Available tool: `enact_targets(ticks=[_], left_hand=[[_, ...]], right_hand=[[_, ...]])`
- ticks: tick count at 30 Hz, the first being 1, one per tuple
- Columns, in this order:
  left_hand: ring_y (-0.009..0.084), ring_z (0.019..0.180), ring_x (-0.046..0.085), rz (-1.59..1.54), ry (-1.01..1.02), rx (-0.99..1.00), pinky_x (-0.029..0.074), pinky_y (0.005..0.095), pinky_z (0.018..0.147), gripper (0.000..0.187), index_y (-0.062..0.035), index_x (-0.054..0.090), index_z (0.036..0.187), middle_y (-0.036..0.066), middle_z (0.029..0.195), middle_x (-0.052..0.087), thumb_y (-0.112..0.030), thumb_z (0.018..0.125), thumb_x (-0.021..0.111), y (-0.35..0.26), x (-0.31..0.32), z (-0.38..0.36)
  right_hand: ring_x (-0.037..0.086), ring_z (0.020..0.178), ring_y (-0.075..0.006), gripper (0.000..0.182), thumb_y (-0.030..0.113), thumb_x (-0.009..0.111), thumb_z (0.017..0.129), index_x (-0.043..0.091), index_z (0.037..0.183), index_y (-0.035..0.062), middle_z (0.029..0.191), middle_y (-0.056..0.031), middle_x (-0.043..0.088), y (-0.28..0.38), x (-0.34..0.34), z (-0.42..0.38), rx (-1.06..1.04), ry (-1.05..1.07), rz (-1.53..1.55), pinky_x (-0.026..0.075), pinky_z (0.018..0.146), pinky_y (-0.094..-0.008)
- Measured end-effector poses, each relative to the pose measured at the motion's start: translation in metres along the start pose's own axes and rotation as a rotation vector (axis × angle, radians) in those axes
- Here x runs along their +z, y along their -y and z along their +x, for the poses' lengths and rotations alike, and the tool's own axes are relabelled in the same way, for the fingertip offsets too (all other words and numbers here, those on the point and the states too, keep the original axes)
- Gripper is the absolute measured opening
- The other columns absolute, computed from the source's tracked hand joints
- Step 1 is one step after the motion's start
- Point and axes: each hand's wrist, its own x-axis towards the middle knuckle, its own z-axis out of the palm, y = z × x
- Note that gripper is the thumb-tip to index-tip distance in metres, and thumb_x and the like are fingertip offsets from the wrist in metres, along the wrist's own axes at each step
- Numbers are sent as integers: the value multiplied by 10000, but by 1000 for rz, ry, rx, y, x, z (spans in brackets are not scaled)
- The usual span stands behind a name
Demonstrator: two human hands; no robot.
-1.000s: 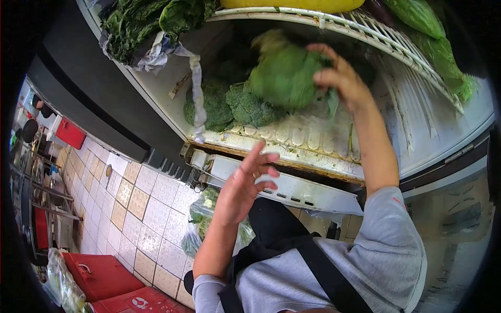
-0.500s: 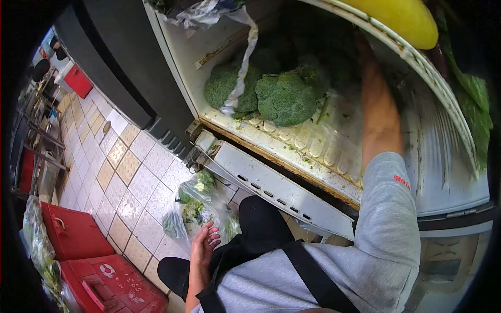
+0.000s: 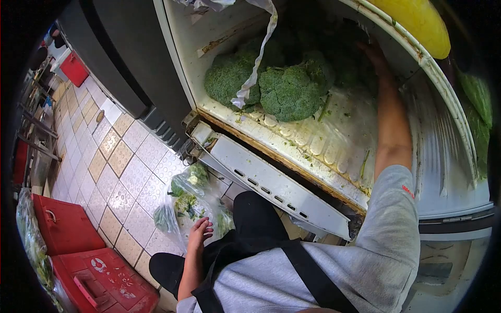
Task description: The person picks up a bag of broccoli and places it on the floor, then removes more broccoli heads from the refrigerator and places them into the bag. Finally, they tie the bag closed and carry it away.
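Note:
My right hand (image 3: pixel 374 55) reaches deep into an open fridge compartment, its fingers apart near dark broccoli heads at the shadowed back. I see nothing in its grip, though the fingertips are dim. Two large green broccoli heads, one on the left (image 3: pixel 229 83) and one beside it (image 3: pixel 292 94), sit near the front left of the compartment floor (image 3: pixel 313 138). My left hand (image 3: pixel 200 233) hangs with loosely bent, parted fingers and holds nothing. It is just above a clear plastic bag (image 3: pixel 182 221) on the floor with broccoli and pale cut pieces inside.
A white slotted door shelf (image 3: pixel 271 182) juts out before my knees. A torn plastic strip (image 3: pixel 258 65) dangles over the broccoli. A yellow vegetable (image 3: pixel 417 23) lies above the curved edge. Red boxes (image 3: pixel 104 281) stand at left on the tiled floor (image 3: pixel 130 177).
My right forearm has shifted slightly, and its hand shows more clearly at the back with the fingers apart. A thin green stem now shows on the compartment floor. My left hand stays above the bag.

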Motion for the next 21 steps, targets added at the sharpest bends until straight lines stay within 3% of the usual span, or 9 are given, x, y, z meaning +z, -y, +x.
enact_targets(ticks=[5,7,8,10,13,15,18,20,21], left_hand=[[150,685,580,194,-32,-123,468,274,566,375,-70,565,1125,34,888,610,-308,837,601,28,-21,45],[179,566,571,536,-63,21,461,341,512,236,-48,650,857,76,672,603,-268,806,580,40,-37,76],[287,593,605,812,-174,180,474,416,569,257,-7,641,745,170,658,618,-252,760,564,46,-46,94],[424,761,598,855,-448,293,469,487,700,313,25,640,767,258,792,619,-268,731,535,49,-56,116],[390,829,620,767,-556,145,486,460,737,308,15,657,799,252,851,631,-258,761,519,39,-66,127],[377,831,627,689,-542,113,489,456,741,301,8,666,786,245,846,637,-252,768,515,46,-80,147],[368,806,640,792,-278,-170,494,451,757,326,0,621,1022,232,840,650,-176,770,515,47,-93,157],[360,908,618,508,-610,-176,478,432,820,574,-20,387,1302,244,1009,609,-102,757,545,29,-93,145],[360,908,618,500,-606,-182,478,432,820,574,-20,387,1302,244,1009,609,-102,757,545,26,-99,147]], right_hand=[[339,1278,-220,613,335,588,848,384,1334,23,1365,-131,402,-40,9,26,-343,-62,32,253,1063,-330],[464,1174,-299,491,293,548,856,468,1263,30,1252,-153,515,-79,0,55,-324,-162,-295,353,998,-395],[475,1146,-356,401,274,483,884,521,1204,36,1213,-168,541,-36,-3,43,-415,-130,-792,375,977,-424],[495,1140,-317,383,280,488,902,536,1205,52,1225,-147,541,10,4,24,-492,-248,-798,385,964,-391],[496,1158,-266,370,277,494,918,544,1212,58,1255,-120,532,87,23,-28,-798,-161,-861,375,971,-351],[525,1123,-255,326,247,496,923,573,1169,48,1223,-114,557,151,57,-102,-739,-171,-691,397,944,-345],[574,1044,-239,254,172,520,910,613,1103,34,1136,-109,607,199,77,-166,-790,-179,-680,443,879,-329],[601,994,-225,215,119,539,896,631,1068,28,1084,-106,634,217,86,-195,-841,-167,-606,469,836,-317],[611,934,-202,195,76,551,878,641,1041,19,1027,-101,648,217,94,-208,-830,-176,-479,476,801,-296]])
